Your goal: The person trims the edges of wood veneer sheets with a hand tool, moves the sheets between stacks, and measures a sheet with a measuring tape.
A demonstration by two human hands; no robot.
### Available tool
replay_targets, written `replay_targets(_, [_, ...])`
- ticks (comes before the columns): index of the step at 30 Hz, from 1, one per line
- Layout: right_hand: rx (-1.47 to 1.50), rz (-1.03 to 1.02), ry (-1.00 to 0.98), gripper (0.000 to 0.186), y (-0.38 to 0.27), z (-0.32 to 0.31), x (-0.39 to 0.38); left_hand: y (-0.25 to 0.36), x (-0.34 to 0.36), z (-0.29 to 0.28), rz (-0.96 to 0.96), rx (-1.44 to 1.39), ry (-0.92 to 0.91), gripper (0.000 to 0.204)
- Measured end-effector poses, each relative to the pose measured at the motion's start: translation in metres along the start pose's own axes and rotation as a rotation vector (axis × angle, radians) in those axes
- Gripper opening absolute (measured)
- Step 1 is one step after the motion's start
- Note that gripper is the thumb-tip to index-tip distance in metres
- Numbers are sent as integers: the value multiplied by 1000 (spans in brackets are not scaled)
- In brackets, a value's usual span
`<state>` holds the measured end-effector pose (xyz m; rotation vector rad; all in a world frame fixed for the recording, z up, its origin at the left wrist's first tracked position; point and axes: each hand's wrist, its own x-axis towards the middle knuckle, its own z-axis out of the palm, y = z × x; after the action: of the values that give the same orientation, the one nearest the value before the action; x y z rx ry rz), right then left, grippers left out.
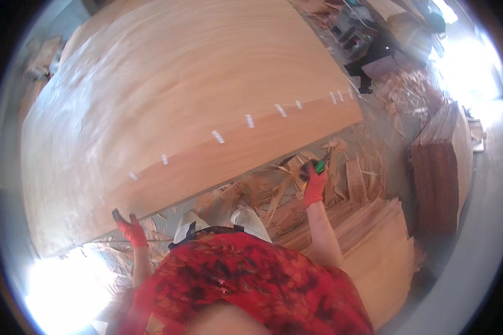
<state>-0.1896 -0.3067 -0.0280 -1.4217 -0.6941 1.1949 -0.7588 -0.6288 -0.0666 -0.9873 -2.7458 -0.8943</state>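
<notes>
A wide sheet of wood veneer (179,95) covers the large stack in front of me. Along its near side runs a darker veneer strip (251,146), joined to the pale sheet by a row of short white tape pieces (217,137). My left hand (131,230), in an orange glove with dark fingertips, is at the near left edge of the strip, thumb and fingers apart. Just off the near edge, towards the right, my right hand (314,183) in a matching glove is closed round a green-handled knife (320,166). Its thin end is blurred.
Torn veneer scraps (285,192) litter the floor along the stack's near edge. A lower veneer pile (374,251) lies at my right, with a tall veneer bundle (439,167) beyond it. More shavings (411,92) and a grey machine (352,30) are at the far right.
</notes>
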Motion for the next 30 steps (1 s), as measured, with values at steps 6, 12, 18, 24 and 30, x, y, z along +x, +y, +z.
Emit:
replay_targets(6, [-28, -187, 261, 23, -42, -95, 137, 215, 45, 42, 443, -108, -177, 61])
replay_targets(12, [-516, -280, 70, 26, -85, -115, 304, 323, 44, 69, 559, -100, -174, 58])
replay_targets(18, [-1221, -816, 49, 25, -88, -131, 421, 418, 28, 146, 524, -167, -224, 55])
replay_targets(24, [-1170, -368, -326, 40, -129, -150, 425, 547, -25, 216, 576, -300, -369, 56])
replay_targets(30, [-442, 189, -495, 38, -186, -157, 451, 685, -89, 265, 816, -296, -510, 69])
